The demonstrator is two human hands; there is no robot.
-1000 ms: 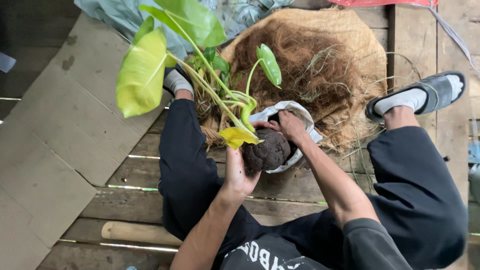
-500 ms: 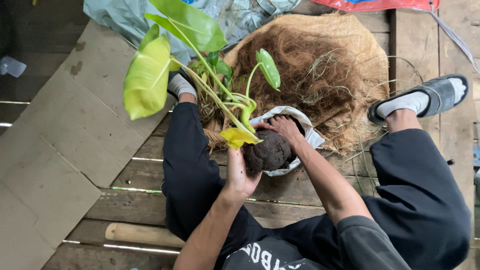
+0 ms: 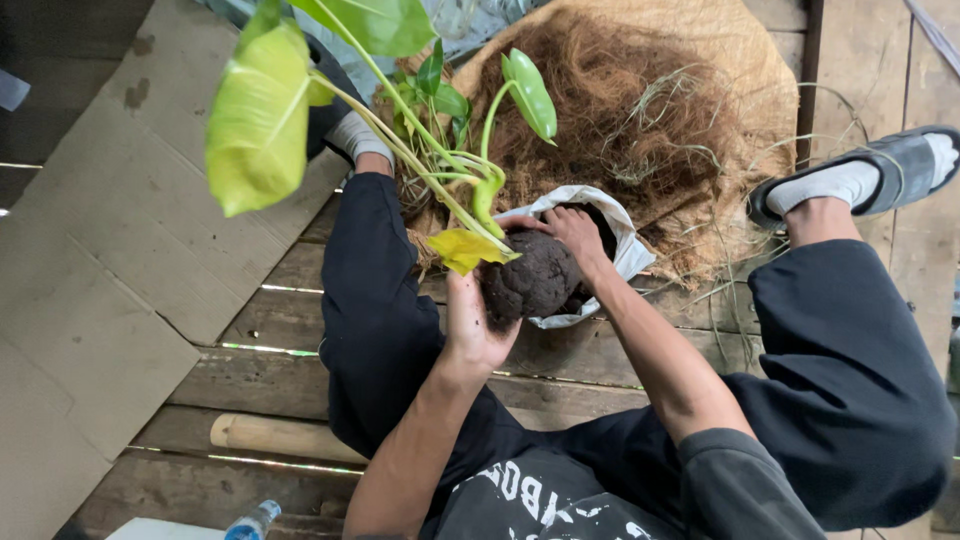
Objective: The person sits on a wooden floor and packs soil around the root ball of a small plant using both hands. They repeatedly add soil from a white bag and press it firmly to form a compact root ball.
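Soil ball (image 3: 528, 278) at the plant's (image 3: 400, 130) base sits over the white bag (image 3: 610, 225); left hand (image 3: 475, 325) cups it from below, fingers clamped on it; right hand (image 3: 575, 235) presses its top side; coconut fibre (image 3: 640, 110) lies beyond the bag.

White plastic bag (image 3: 625, 240): open-mouthed, crumpled, lying against the brown fibre heap (image 3: 640, 110). Flattened cardboard sheets (image 3: 110, 280): grey-brown, well left of the heap.
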